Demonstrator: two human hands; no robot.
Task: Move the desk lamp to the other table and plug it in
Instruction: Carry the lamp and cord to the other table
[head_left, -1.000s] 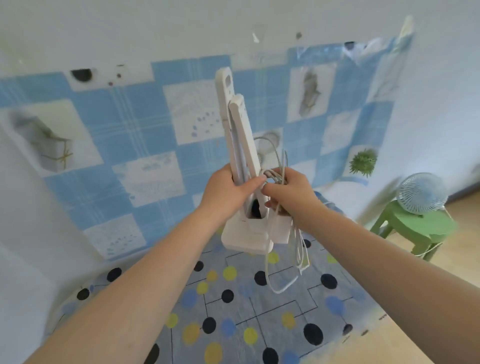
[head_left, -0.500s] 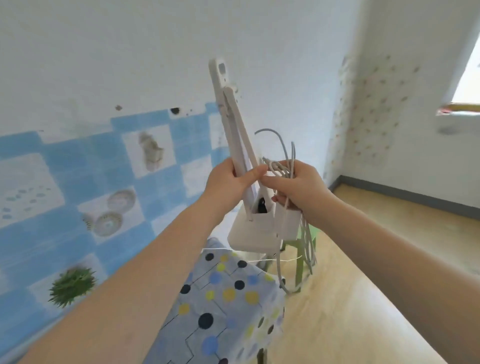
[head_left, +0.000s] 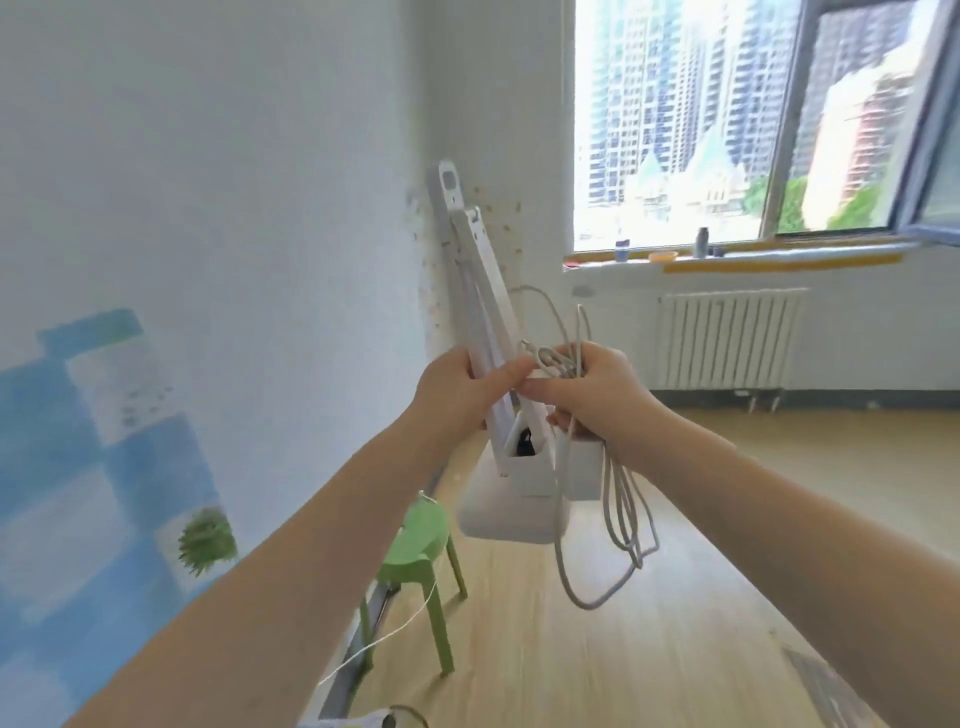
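Mid-frame, left hand (head_left: 457, 389) grips the folded white plastic desk lamp (head_left: 498, 415) – right hand (head_left: 592, 395) bunches its grey cord (head_left: 618, 519) (keeping loops off the floor) – fingers curled tight.

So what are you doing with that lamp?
A person is carrying a folded white lamp through the room, held up in the air. The left hand grips its arm, and the right hand holds the bunched cord, whose loops dangle below. It is not on any table or plugged in yet. A green stool stands by the wall below.
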